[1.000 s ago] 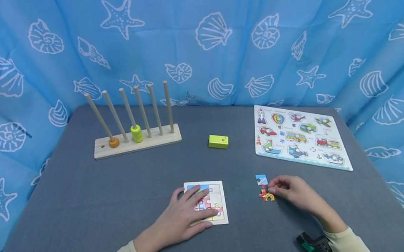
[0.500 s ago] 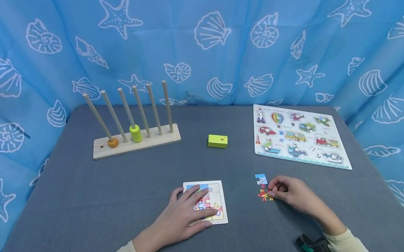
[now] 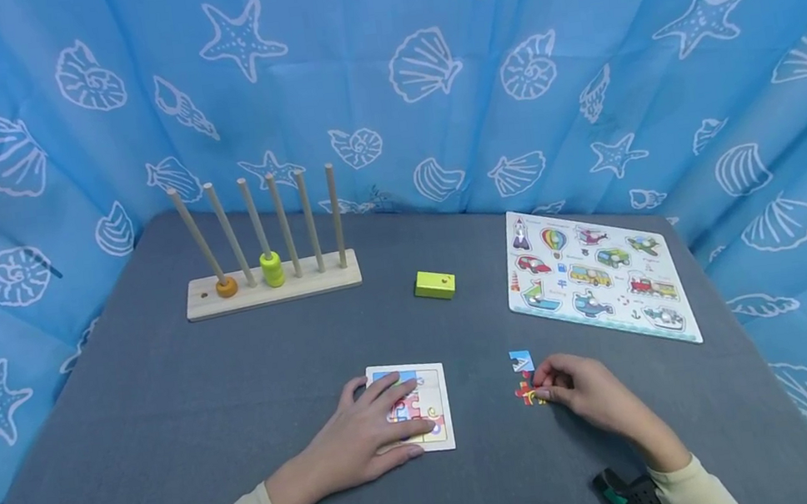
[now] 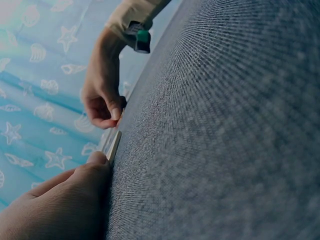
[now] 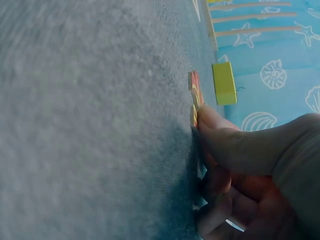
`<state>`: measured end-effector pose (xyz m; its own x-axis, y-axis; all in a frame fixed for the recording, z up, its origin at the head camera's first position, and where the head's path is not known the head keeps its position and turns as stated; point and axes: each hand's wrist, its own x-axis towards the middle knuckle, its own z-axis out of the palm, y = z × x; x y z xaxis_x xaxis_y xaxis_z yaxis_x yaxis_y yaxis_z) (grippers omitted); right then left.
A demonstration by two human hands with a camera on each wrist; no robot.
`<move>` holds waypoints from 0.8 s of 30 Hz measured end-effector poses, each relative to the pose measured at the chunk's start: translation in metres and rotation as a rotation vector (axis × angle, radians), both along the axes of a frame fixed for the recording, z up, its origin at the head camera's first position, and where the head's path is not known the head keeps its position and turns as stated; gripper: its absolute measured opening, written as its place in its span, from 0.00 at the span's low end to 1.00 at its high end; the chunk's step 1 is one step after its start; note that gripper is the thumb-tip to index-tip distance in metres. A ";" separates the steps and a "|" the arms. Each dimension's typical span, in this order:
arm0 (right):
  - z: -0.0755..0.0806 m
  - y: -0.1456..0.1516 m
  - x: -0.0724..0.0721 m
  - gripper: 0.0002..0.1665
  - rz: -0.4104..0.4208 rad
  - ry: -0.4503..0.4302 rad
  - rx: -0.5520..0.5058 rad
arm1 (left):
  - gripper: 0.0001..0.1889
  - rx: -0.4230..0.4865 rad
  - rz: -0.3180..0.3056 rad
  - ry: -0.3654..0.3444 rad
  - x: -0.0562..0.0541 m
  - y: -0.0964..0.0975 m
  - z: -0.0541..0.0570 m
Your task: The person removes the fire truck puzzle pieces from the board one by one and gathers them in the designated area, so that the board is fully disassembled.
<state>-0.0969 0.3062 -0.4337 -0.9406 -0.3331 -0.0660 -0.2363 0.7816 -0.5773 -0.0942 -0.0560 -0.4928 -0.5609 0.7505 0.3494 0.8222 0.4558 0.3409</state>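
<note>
My left hand [image 3: 365, 433] lies spread over a small jigsaw puzzle in a pale wooden frame [image 3: 434, 374], its fingers across the pieces and covering part of the picture. In the left wrist view the thumb sits at the edge of that frame [image 4: 115, 146]. To the right of it, my right hand [image 3: 587, 389] pinches a red and yellow puzzle piece [image 3: 524, 393] at table level between thumb and index finger. The right wrist view shows the thumb against the side of this piece [image 5: 195, 95]. A blue and white puzzle piece [image 3: 520, 360] lies just beyond it.
At the back left stands a wooden peg rack [image 3: 301, 281] with an orange ring and green rings. A yellow-green block [image 3: 434, 284] lies mid-table. A vehicle puzzle board [image 3: 564, 266] is at the back right. A blue seashell curtain [image 3: 367, 80] borders the grey table.
My right thumb and index finger have shifted slightly left, onto the red and yellow piece, and now cover part of it. My left hand stays on the framed puzzle.
</note>
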 end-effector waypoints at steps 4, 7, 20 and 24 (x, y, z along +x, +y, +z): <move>-0.001 0.001 -0.001 0.06 0.023 -0.005 -0.006 | 0.18 0.003 0.003 -0.010 0.001 0.000 0.000; -0.001 0.002 -0.001 0.06 0.038 -0.024 -0.004 | 0.18 0.001 0.007 0.003 0.001 0.000 0.000; 0.018 -0.037 0.006 0.02 0.137 0.153 -0.043 | 0.22 -0.037 0.031 -0.013 0.000 0.001 0.001; 0.020 -0.061 0.012 0.04 0.178 0.115 -0.044 | 0.31 -0.051 0.076 -0.061 0.001 0.001 0.002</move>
<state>-0.0845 0.2457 -0.4141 -0.8672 -0.4947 0.0565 -0.4344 0.6963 -0.5713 -0.0930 -0.0545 -0.4906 -0.6361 0.7210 0.2748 0.7629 0.5343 0.3640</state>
